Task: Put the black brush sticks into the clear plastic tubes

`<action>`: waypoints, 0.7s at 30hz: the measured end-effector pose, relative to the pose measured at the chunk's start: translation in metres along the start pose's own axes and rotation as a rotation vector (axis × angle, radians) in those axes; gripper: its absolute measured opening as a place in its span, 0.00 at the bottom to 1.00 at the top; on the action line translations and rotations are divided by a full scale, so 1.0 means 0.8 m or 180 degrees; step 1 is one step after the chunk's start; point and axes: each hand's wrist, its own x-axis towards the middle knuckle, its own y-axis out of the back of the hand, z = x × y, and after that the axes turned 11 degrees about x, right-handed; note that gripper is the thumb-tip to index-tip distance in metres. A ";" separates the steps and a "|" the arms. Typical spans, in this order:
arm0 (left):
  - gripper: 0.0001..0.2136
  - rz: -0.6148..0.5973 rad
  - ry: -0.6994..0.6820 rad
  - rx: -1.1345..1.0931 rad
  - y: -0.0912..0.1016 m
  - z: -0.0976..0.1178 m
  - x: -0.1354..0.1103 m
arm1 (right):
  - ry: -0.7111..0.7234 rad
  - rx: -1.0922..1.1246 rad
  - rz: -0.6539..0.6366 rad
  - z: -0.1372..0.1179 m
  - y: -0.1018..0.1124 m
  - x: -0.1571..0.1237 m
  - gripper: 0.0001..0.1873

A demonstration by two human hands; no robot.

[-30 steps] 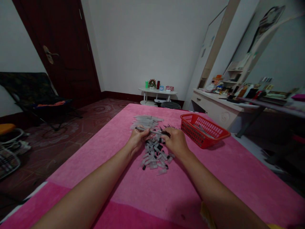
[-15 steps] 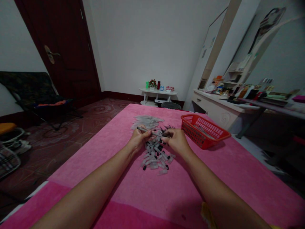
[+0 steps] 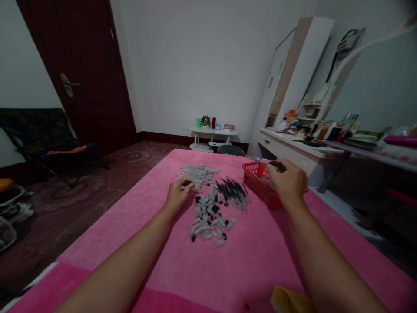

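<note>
My right hand [image 3: 288,178] is raised at the right, over a red plastic basket [image 3: 262,191], its fingers closed on a slim pen [image 3: 257,160] that points left. My left hand [image 3: 178,193] rests by the near left edge of a pile of whitish pen barrels [image 3: 199,171]; its fingers are curled, thumb a little apart, and I see nothing held in them. Between the hands lie dark-tipped pen refills [image 3: 233,189] in a fanned heap. Nearer to me is a scatter of clear pen caps [image 3: 205,226], with black pieces among them.
A pink cloth [image 3: 208,274] covers the table, with a yellow item [image 3: 289,300] at its near edge. Behind stands a low white table [image 3: 213,131] with small ornaments. To the right is a cluttered dresser [image 3: 293,148]; a folding chair [image 3: 42,139] stands at the left.
My hands were together over the pile with a pen between them. The right hand has moved right with the pen to above the basket; the left has drawn slightly left, beside the barrels.
</note>
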 end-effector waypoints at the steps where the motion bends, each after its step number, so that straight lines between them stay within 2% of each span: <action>1: 0.06 0.0037 -0.0101 0.0260 0.001 -0.002 0.000 | -0.0071 -0.0229 0.0125 0.011 0.005 0.004 0.13; 5: 0.06 -0.0386 -0.0358 0.0737 -0.003 -0.001 -0.002 | -0.0341 -0.0408 0.0072 0.045 0.003 0.004 0.11; 10: 0.07 -0.0497 -0.0696 0.1201 -0.005 0.003 -0.004 | -0.0350 -0.0651 -0.0326 0.056 -0.009 -0.004 0.11; 13: 0.07 -0.0341 -0.0581 0.1149 -0.002 0.001 -0.003 | 0.0085 -0.0873 -0.0293 0.043 -0.011 -0.007 0.12; 16: 0.07 -0.0136 -0.0395 0.0967 -0.001 -0.005 0.001 | 0.0657 -0.0522 -0.0115 0.014 -0.017 -0.018 0.14; 19: 0.07 -0.0069 -0.0133 0.0656 -0.004 -0.015 0.005 | 0.0936 0.0164 -0.0576 -0.013 -0.035 -0.044 0.16; 21: 0.08 -0.0083 0.0050 0.0458 -0.005 -0.020 0.007 | 0.0937 0.0181 -0.0963 -0.019 -0.051 -0.066 0.16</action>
